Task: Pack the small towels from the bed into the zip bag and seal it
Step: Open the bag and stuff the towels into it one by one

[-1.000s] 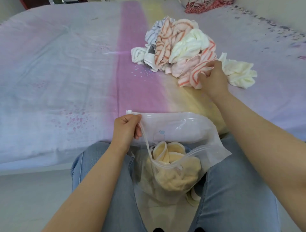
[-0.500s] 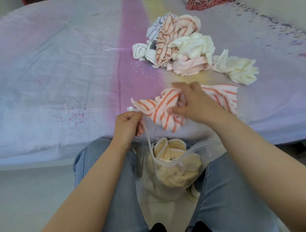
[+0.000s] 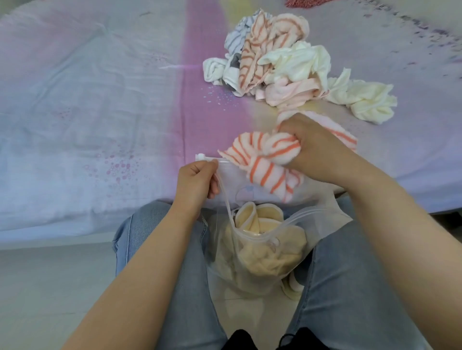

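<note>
A clear zip bag (image 3: 252, 277) hangs open between my knees, with pale yellow towels (image 3: 270, 252) inside it. My left hand (image 3: 197, 179) pinches the bag's upper rim near the white slider. My right hand (image 3: 317, 147) is closed around a white towel with orange stripes (image 3: 262, 160), bunched just above the bag's mouth. On the bed behind lies a pile of small towels (image 3: 275, 62): orange-striped, cream, pink, white and grey-striped. A cream towel (image 3: 370, 102) lies apart at the pile's right.
The bed (image 3: 87, 112) has a pale sheet with a pink and a yellow band, and its front edge runs just beyond my knees. A red fringed cloth (image 3: 300, 2) lies at the far edge. My jeans-clad legs flank the bag, above a light floor (image 3: 50, 287).
My right hand took the orange-striped towel from the pile and carried it toward me, down to the bag's mouth, bunching it tighter. My left hand kept holding the bag's rim.
</note>
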The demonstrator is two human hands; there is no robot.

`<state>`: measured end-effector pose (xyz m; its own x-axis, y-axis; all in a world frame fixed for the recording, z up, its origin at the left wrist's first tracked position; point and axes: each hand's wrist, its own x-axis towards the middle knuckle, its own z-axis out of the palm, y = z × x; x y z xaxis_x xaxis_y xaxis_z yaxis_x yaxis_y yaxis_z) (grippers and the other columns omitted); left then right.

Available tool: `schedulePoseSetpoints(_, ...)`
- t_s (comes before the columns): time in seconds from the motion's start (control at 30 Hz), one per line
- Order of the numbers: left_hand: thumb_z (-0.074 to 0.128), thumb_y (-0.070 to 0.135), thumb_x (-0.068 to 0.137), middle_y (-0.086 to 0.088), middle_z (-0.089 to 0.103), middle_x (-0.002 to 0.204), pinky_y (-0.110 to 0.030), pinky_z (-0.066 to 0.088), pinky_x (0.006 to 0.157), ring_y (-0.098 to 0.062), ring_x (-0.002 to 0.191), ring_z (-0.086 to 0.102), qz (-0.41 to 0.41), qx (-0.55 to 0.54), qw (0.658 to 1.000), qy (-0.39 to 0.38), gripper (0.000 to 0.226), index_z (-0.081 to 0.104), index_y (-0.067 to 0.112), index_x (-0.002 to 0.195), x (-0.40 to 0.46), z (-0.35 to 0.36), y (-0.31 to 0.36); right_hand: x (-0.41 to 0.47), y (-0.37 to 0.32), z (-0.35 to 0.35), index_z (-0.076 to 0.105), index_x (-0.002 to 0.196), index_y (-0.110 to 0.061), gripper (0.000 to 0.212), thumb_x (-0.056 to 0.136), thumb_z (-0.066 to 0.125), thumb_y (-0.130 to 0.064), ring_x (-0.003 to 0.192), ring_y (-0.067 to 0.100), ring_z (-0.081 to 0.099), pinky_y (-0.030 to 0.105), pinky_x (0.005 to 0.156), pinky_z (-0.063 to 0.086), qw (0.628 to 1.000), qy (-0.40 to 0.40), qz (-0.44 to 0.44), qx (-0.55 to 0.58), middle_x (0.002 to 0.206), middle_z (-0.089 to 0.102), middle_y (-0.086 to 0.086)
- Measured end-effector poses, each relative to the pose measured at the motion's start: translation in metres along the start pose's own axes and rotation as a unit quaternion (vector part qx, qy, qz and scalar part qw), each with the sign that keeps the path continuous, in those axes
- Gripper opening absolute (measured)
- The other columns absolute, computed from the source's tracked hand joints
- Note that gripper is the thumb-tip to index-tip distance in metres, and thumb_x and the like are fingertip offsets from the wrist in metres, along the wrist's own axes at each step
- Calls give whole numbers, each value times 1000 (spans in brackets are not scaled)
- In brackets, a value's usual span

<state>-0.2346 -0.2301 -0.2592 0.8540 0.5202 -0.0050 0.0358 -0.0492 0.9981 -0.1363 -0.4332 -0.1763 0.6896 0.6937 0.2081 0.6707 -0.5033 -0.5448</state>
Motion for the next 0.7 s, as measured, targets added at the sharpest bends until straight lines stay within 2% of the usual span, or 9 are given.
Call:
schedulePoseSetpoints(0.13,51,14,96,2,44,35,-21,34,42,-12,37,37,-4,-2,1000,4,47,44,8,50,0,3,0,-12,-33,30,46,69,-32,18,83,48,-21,82,14,59,32,74,49,951,-257,-58,-162,81,57,-10)
schedulePoseSetpoints(0.23,51,14,97,2,44,35,-23,34,43,-13,37,37,1,1,1000,-2,48,44,8,49,-2,3,-1,-16,-34,55,61,102,-29,19,90,47,-25,118,17,51,33,97,40,909,-396,-32,-124,111,58,-9)
schedulePoseSetpoints(0.3,51,13,97,2,44,35,-23,34,43,-13,36,37,6,3,1000,-5,47,44,8,50,-2,2,-1,-15,-30,47,58,124,-23,32,94,49,-25,124,15,48,29,104,36,943,-325,73,-24,135,50,-4)
schedulePoseSetpoints(0.37,51,13,97,2,44,35,-22,34,43,-12,36,37,8,6,1000,-4,46,44,7,51,-2,0,-2,-18,-20,32,56,126,-29,35,91,57,-26,113,13,53,29,100,40,976,-173,123,37,133,45,-6)
schedulePoseSetpoints(0.43,51,13,97,3,44,35,-22,35,43,-12,36,37,11,8,1000,-5,44,46,6,54,-2,0,-2,-26,-8,18,49,128,-34,42,87,60,-27,102,19,57,34,89,46,978,-113,155,-88,132,36,-2)
schedulePoseSetpoints(0.53,51,13,96,3,44,36,-22,36,44,-12,36,37,10,11,1000,-8,44,46,6,53,-1,1,-1,-29,12,13,50,126,-31,38,89,51,-24,102,29,57,36,81,45,907,-167,252,-292,132,36,8)
schedulePoseSetpoints(0.6,51,13,96,2,44,36,-22,36,43,-12,37,37,11,10,1000,-14,44,46,6,53,-1,3,-1,-26,20,23,55,125,-30,38,90,44,-21,117,39,49,44,93,42,857,-232,285,-361,138,39,19)
schedulePoseSetpoints(0.63,51,13,96,2,45,36,-22,36,43,-12,37,38,12,11,1000,-18,43,46,6,54,-2,4,-1,-23,21,27,60,118,-28,33,90,44,-21,117,40,49,44,95,42,862,-236,277,-353,134,45,22)
schedulePoseSetpoints(0.7,51,12,96,2,45,36,-22,37,43,-12,37,38,16,16,999,-24,42,48,5,55,-2,5,-1,-21,11,27,58,79,-24,13,90,51,-24,90,25,56,32,73,43,923,-193,219,-250,97,60,6)
